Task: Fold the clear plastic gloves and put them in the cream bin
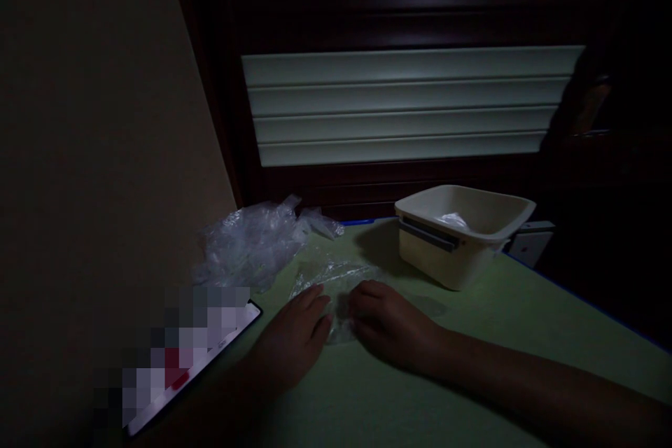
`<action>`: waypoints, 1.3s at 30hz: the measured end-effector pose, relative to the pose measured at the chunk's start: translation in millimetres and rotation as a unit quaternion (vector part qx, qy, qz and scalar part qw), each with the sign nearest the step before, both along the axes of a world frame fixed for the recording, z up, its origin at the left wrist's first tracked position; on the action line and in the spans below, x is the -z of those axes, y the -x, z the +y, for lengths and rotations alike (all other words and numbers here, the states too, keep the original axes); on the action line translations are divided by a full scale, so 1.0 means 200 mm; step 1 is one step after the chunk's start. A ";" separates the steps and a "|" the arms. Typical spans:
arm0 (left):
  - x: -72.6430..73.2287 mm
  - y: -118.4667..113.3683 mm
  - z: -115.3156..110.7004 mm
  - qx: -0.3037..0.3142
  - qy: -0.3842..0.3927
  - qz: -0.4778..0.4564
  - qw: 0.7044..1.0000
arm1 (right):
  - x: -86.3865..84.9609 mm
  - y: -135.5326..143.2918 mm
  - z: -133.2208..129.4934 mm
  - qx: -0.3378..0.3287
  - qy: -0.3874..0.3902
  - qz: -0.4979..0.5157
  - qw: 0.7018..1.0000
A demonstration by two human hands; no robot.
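A thin clear plastic bag [339, 273] lies spread on the green tabletop, between and beyond my hands. My left hand [297, 332] rests on its near left part, fingers stretched forward and thumb apart. Across from it, my right hand [386, 322] has its fingers curled in and closed at the bag's right side. The dim light partly hides the right fingertips and the film under them. Behind my left hand sits a crumpled heap of clear plastic bags [252, 241].
A cream plastic bin [433, 259] with a grey handle stands at the back right, some clear plastic inside. At the left lies a lit screen device [231, 339], partly pixelated. A white box [533, 241] shows past the table's right edge. Louvred panels [404, 94] rise behind.
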State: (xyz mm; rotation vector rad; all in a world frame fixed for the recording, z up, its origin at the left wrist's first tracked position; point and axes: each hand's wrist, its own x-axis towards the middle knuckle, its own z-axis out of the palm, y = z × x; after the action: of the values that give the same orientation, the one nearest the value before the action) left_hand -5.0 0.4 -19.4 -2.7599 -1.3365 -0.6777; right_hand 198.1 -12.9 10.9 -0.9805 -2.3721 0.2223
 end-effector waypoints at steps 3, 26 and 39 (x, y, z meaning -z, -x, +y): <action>0.02 0.01 0.01 0.010 -0.021 0.002 1.000 | -0.05 -0.02 -0.06 -0.091 -0.047 0.020 0.995; -0.03 -0.01 -0.03 0.006 0.007 0.104 0.995 | -0.13 0.04 -0.05 -0.036 -0.011 0.052 0.998; -0.08 -0.01 -0.05 -0.030 0.050 0.156 0.986 | 0.09 -0.15 0.09 0.099 0.016 -0.095 0.990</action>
State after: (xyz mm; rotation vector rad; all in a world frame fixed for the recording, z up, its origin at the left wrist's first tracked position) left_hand -2.3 -9.3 -3.5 -2.7380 -1.4075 -0.1690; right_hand 227.6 5.6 -8.1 -1.2938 -2.4244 0.0968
